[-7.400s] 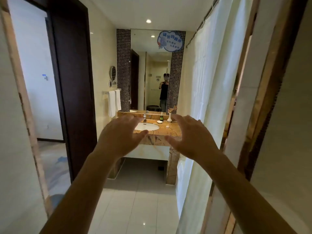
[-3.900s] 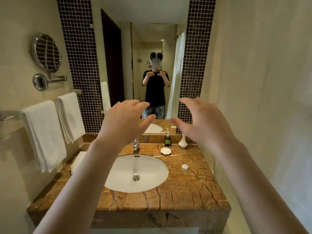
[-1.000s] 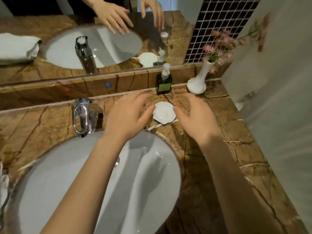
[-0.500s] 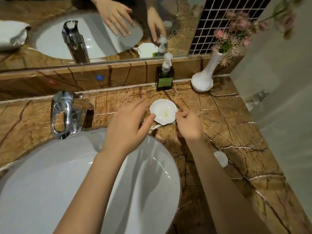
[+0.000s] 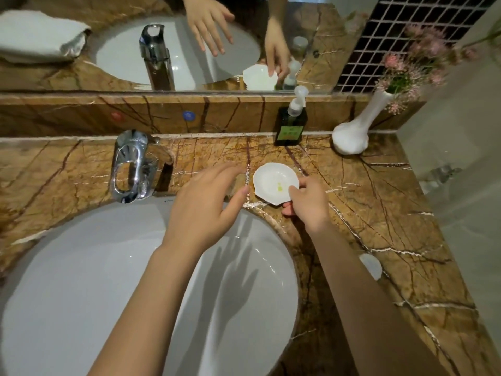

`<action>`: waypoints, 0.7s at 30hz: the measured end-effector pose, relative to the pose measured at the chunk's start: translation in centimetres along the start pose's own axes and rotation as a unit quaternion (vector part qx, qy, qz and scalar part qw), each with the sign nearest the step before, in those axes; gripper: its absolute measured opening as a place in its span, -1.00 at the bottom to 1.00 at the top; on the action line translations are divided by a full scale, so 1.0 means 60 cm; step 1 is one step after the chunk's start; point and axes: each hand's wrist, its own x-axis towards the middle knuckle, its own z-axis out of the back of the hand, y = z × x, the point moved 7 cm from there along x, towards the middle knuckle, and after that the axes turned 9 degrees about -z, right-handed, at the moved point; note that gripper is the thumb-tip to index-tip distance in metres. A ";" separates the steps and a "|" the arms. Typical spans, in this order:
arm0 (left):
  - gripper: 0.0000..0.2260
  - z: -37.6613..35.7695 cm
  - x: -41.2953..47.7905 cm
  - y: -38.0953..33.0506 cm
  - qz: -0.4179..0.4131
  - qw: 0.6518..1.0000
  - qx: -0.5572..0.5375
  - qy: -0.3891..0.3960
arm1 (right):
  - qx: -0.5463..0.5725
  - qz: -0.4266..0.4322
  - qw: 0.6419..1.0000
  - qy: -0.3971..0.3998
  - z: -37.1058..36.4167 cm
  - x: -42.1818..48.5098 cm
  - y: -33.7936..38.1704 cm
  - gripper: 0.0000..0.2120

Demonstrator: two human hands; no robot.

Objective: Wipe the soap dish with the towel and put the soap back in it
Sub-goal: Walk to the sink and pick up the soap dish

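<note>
A white shell-shaped soap dish (image 5: 273, 182) sits on the brown marble counter behind the basin, with a small yellow-green smear inside and no soap in it. My right hand (image 5: 307, 203) pinches its near right rim, thumb on top and fingers under the edge. To the dish's left, my left hand (image 5: 207, 206) hovers over the basin's back rim with its fingers apart and nothing in it. A small white round soap (image 5: 371, 265) lies on the counter to the right of my right forearm. A folded white towel (image 5: 40, 36) shows only as a reflection in the mirror at upper left.
The white basin (image 5: 81, 280) fills the lower left, with a chrome faucet (image 5: 132, 166) behind it. A dark green pump bottle (image 5: 291, 123) and a white vase of pink flowers (image 5: 355, 131) stand against the backsplash. A wall closes the right side.
I walked from the doorway up to the sink and bent over it. Over the last second my right hand closed onto the soap dish's rim; the left hand stayed beside it.
</note>
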 end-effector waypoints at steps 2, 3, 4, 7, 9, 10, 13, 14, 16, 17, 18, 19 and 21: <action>-0.62 0.014 -0.010 0.002 0.007 1.000 0.002 -0.015 | -0.017 0.018 1.000 0.013 -0.009 -0.014 0.011 -0.74; -0.62 0.023 -0.017 0.003 0.010 1.000 0.002 -0.024 | -0.029 0.033 0.999 0.016 -0.013 -0.024 0.019 -0.75; -0.63 0.033 -0.025 0.003 0.012 0.999 0.001 -0.034 | -0.038 0.049 0.998 0.018 -0.018 -0.035 0.027 -0.76; -0.65 0.065 -0.056 0.006 0.019 0.999 -0.002 -0.051 | -0.059 0.097 0.993 0.032 -0.034 -0.076 0.047 -0.78; -0.62 0.081 -0.088 0.016 0.038 0.998 0.004 -0.051 | -0.059 0.116 0.990 0.050 -0.051 -0.104 0.051 -0.81; -0.61 0.089 -0.108 0.023 0.050 0.997 0.008 -0.051 | -0.053 0.121 0.990 0.056 -0.061 -0.119 0.051 -0.81; -0.56 0.108 -0.176 0.052 0.088 0.995 0.015 -0.049 | -0.047 0.130 0.988 0.062 -0.094 -0.165 0.039 -0.83; -0.54 0.114 -0.200 0.064 0.100 0.994 0.017 -0.044 | -0.050 0.134 0.988 0.063 -0.108 -0.182 0.033 -0.84; -0.51 0.123 -0.248 0.086 0.114 0.993 0.022 -0.031 | -0.062 0.143 0.986 0.061 -0.138 -0.215 0.018 -0.87; -0.50 0.127 -0.270 0.096 0.119 0.992 0.023 -0.024 | -0.078 0.152 0.984 0.052 -0.152 -0.231 0.012 -0.88; -0.50 0.130 -0.290 0.107 0.124 0.992 0.024 -0.019 | -0.102 0.166 0.980 0.040 -0.167 -0.245 0.006 -0.88; -0.50 0.132 -0.308 0.118 0.130 0.991 0.026 -0.015 | -0.134 0.185 0.973 0.022 -0.181 -0.258 0.000 -0.89; -0.54 0.135 -0.344 0.139 0.143 0.989 0.031 -0.007 | -0.196 0.239 0.951 -0.019 -0.209 -0.286 -0.005 -0.93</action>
